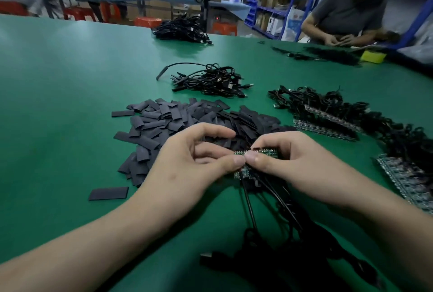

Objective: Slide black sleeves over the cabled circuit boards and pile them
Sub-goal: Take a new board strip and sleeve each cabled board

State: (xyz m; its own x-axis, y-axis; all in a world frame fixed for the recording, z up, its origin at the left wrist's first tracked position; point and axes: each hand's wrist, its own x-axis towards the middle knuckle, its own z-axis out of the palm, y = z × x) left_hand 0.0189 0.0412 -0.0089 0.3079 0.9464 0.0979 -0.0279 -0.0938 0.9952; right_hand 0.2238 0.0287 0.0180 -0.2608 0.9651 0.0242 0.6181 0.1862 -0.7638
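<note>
My left hand (187, 162) and my right hand (288, 162) meet at the middle of the green table (58, 104). Between their fingertips they pinch a small bunch of green circuit boards (264, 151), whose black cables (276, 200) trail down toward me. Just beyond the hands lies a wide heap of flat black sleeves (178, 118). One loose sleeve (109, 193) lies apart at the lower left. I cannot tell whether a sleeve is on any held board.
A pile of cabled pieces (210, 80) lies past the sleeves. Rows of bare boards with cables (328, 116) run along the right, more boards (407, 181) at the right edge. Another cable pile (182, 29) sits far back. A person (346, 15) works across the table.
</note>
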